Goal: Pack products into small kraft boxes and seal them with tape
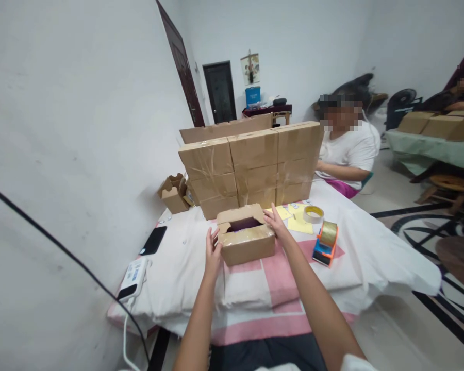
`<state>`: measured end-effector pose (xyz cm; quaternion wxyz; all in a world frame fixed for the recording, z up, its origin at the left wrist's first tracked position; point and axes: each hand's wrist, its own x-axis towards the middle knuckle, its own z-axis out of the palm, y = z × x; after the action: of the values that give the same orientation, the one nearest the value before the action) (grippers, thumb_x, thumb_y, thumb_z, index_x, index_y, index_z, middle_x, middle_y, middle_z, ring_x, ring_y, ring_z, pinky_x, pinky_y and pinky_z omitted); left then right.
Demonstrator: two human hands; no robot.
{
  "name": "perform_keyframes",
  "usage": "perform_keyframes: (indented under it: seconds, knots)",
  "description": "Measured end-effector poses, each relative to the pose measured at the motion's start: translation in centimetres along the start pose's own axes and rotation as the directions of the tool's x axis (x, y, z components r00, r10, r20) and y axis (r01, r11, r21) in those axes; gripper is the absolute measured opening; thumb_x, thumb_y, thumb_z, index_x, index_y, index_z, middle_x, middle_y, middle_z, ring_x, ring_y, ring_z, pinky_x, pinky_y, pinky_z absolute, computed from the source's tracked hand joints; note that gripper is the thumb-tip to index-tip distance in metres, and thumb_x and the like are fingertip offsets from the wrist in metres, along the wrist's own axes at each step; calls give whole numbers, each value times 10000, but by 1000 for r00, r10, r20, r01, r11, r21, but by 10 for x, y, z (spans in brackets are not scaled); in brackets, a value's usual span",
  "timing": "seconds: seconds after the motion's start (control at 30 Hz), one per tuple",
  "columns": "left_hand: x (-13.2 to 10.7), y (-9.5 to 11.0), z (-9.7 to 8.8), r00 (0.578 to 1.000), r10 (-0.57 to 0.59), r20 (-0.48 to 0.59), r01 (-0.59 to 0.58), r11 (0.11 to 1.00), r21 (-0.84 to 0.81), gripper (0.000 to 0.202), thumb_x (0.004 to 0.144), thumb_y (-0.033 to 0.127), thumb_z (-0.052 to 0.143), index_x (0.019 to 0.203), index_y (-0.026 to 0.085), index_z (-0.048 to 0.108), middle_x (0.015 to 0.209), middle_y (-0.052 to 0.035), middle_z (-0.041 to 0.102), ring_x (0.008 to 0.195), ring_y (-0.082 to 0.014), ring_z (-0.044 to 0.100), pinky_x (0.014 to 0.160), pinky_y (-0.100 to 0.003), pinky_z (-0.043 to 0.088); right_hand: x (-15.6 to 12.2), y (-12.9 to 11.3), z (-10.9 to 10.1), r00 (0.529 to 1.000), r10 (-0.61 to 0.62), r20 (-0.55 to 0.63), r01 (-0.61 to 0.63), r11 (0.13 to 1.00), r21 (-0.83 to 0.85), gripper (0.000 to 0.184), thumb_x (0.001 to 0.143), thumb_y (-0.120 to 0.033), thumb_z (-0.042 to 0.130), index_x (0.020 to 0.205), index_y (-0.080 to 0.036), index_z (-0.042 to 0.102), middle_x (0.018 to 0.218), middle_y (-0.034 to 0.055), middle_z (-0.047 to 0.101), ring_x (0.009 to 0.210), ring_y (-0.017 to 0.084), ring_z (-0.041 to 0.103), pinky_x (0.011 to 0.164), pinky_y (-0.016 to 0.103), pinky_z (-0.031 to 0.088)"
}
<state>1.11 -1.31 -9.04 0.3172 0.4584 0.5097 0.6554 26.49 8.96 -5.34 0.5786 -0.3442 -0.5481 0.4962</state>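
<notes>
Your left hand [214,248] and right hand [275,222] brace the ends of the open carton [248,251], each grip loosely open. It sits just before the stacked boxes [255,167]; a forward shove could jar them.

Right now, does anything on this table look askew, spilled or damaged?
Nothing looks spilled or clearly damaged. Slightly untidy: clear tape across the stacked cartons looks wrinkled, and yellow papers lie at uneven angles beside the open cardboard box between the left hand and right hand.
</notes>
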Motion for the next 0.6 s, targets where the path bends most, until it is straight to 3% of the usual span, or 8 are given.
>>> perform_keyframes:
  seconds: [0.13,0.2,0.27,0.37,0.47,0.6]
  knots:
    - [0,3,-3,999,33,23,-35,993,115,734,917,507,516,1568,285,260,1543,-128,479,1326,-234,552,1070,-391,483,10,-3,6,998,-54,20,53,998,38,834,834,-530,673,1560,-289,343,1101,56,668,1073,225,642,996,388,492]
    - [0,10,-6,997,62,50,-72,975,212,616,935,474,478,1509,266,402,1523,-117,502,1327,-235,549,1089,-403,469,6,-2,7,996,-85,28,84,996,25,760,814,-520,702,1482,-246,467,920,22,663,979,210,645,995,374,477]
    - [0,20,-8,991,99,85,-122,936,331,462,935,435,472,1331,244,615,1475,-104,545,1344,-248,527,1143,-435,418,2,0,6,993,-106,46,106,994,3,656,818,-522,697,1378,-205,571,823,11,646,908,210,636,974,379,477]
    - [-3,41,-5,979,162,124,-203,834,513,344,934,406,500,1112,243,745,1505,-86,515,1439,-287,403,1230,-498,277,-2,2,1,989,-131,70,132,991,-22,536,869,-532,630,1282,-189,629,845,27,665,919,219,627,981,394,463]
    - [-10,60,5,956,195,221,-293,703,648,333,934,424,553,1199,305,717,1574,-32,458,1503,-288,299,1272,-535,113,-6,5,-4,984,-153,88,156,988,-22,505,881,-527,610,1268,-203,629,913,41,687,996,235,621,1036,413,429]
    - [-16,71,18,919,138,370,-382,546,746,456,899,486,636,1339,369,619,1483,-8,574,1444,-272,424,1269,-578,17,-15,9,-7,979,-172,110,171,985,17,511,876,-531,620,1283,-221,617,1082,72,704,1137,264,601,1096,443,392]
